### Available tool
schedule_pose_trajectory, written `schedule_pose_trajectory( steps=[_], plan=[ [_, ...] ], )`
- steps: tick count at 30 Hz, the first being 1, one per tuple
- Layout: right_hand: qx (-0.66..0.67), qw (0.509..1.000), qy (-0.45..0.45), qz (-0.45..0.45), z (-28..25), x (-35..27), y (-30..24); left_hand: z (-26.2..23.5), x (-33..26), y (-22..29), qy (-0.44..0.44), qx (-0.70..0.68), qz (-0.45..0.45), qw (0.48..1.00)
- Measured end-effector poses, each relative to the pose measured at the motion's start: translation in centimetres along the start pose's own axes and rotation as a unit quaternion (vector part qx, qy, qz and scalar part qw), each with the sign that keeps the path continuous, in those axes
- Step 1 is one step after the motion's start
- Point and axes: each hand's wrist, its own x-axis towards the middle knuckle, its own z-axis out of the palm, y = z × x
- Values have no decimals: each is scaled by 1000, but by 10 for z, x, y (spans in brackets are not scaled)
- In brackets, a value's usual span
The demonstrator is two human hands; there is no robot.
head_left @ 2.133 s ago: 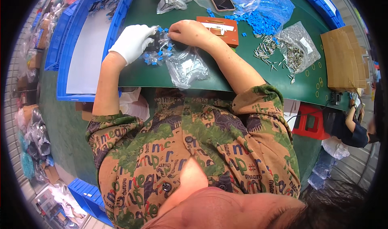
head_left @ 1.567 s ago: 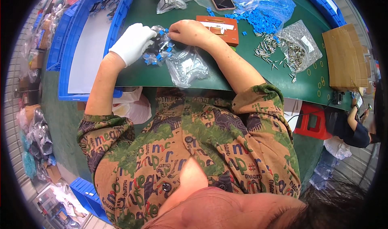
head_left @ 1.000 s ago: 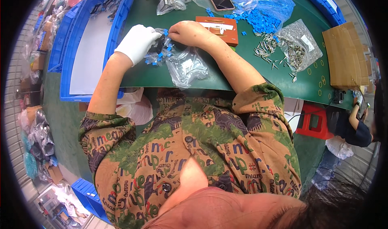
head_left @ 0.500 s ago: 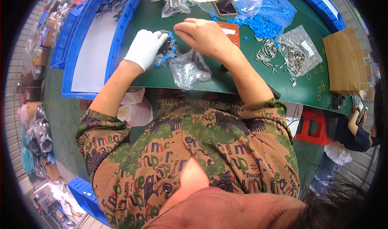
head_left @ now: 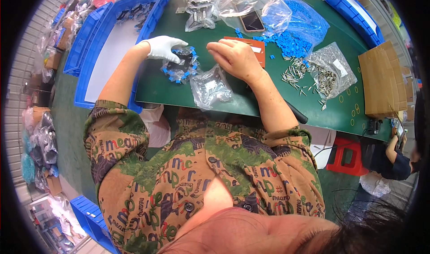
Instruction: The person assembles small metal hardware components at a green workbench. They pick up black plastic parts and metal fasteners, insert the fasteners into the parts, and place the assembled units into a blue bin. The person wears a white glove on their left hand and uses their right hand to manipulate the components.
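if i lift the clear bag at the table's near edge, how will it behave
The clear bag will probably flop, since its film looks thin and creased. It seems unlikely to roll, lying crumpled on the table. Its glossy plastic may feel slippery.

Blue-tabbed pcs [head_left: 182, 71] part. hidden
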Motion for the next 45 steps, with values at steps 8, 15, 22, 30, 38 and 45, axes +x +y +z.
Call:
schedule_pose_trajectory(
  steps=[8,15,22,30,38,45],
  plan=[
    [-15,1000,-21,14,5,-3,4,-9,11,-4,-81,-35,6,996],
    [-28,998,-52,20,4,-5,3,-4,2,-12,-108,-69,-17,992],
    [-18,997,-69,25,6,-9,4,11,-18,-17,-30,-206,-27,978],
    [-11,996,-81,24,5,-9,7,33,-38,-34,66,-364,-48,928],
    [-21,996,-80,14,3,-11,0,-23,-99,-71,289,-394,62,870],
    [-14,995,-98,7,4,-12,-5,-40,-147,-236,557,-459,-23,692]
  ],
)
